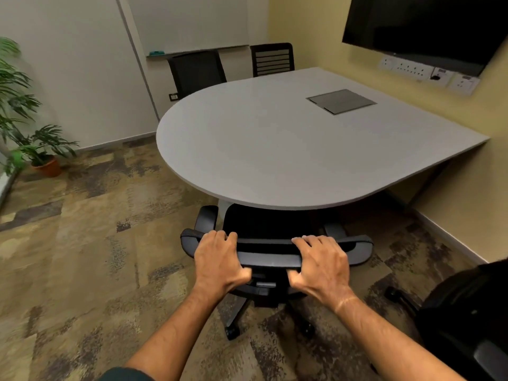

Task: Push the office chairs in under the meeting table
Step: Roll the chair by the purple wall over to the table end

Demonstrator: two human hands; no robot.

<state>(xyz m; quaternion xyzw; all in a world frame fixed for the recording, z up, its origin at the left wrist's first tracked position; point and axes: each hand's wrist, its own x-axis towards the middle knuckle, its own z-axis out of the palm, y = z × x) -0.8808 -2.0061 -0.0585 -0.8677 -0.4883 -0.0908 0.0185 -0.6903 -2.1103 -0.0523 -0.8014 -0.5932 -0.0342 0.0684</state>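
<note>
A black office chair (270,259) stands at the near rounded edge of the white meeting table (275,149), its seat partly under the tabletop. My left hand (220,259) grips the top of the backrest on its left side, fingers curled over the edge. My right hand (321,262) grips the same backrest top on its right side. Two more black chairs, one (196,71) at the far left of the table and one (272,59) at the far side, stand against the table. Another black chair (467,312) stands at the right edge of view, away from the table.
A potted plant (41,152) stands in the left corner. A dark screen (428,26) and wall sockets (428,72) are on the yellow wall to the right. A grey cable hatch (341,101) is set in the tabletop. Patterned carpet spreads to the left.
</note>
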